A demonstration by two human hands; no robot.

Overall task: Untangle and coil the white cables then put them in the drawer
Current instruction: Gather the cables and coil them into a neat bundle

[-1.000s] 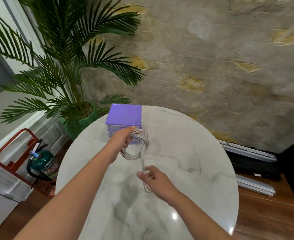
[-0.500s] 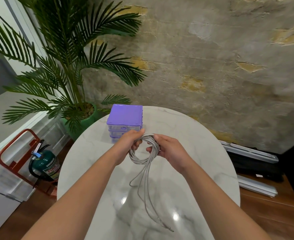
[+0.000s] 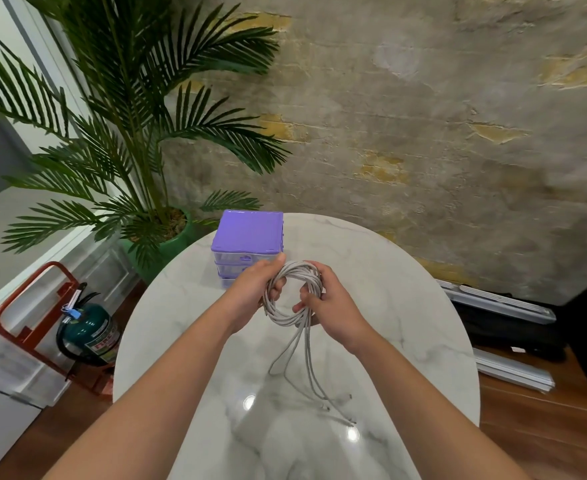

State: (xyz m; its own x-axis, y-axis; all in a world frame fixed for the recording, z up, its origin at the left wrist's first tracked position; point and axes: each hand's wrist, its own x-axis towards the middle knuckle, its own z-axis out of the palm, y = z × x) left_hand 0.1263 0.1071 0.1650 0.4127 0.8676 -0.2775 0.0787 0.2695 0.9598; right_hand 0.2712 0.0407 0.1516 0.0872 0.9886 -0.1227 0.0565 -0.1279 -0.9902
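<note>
Both hands are up over the middle of the desk, sharing one ring of cable between them. The left hand [image 3: 250, 299] has its fingers curled round the left side of the white cable coil [image 3: 293, 292], thumb over the top of the strands and fingertips poking through the middle of the loop. The right hand [image 3: 330, 306] grips the right side of the same ring, fingers wrapped over the bundled turns and the thumb tucked in on the inner edge. The coil is held upright off the desk, several turns thick.

From the bottom of the ring, near the right hand, the loose cable tails [image 3: 305, 362] hang down and trail toward the person across the white marble desk [image 3: 406, 323], a few strands spreading apart as they go; their plug ends [image 3: 349, 415] lie on the surface close to two bright light reflections.

Just behind the hands, at the far left part of the desk, stands the purple drawer unit [image 3: 248, 237], a small box with clear drawer fronts, all pushed in as far as I can see; the left hand partly hides the lower ones.

Beyond the desk edge on the left is a potted palm [image 3: 139, 140] in a green pot, and lower down a green fire extinguisher [image 3: 89, 332] in a red stand on the wooden floor. A rough grey wall [image 3: 423, 133] fills the background.
</note>
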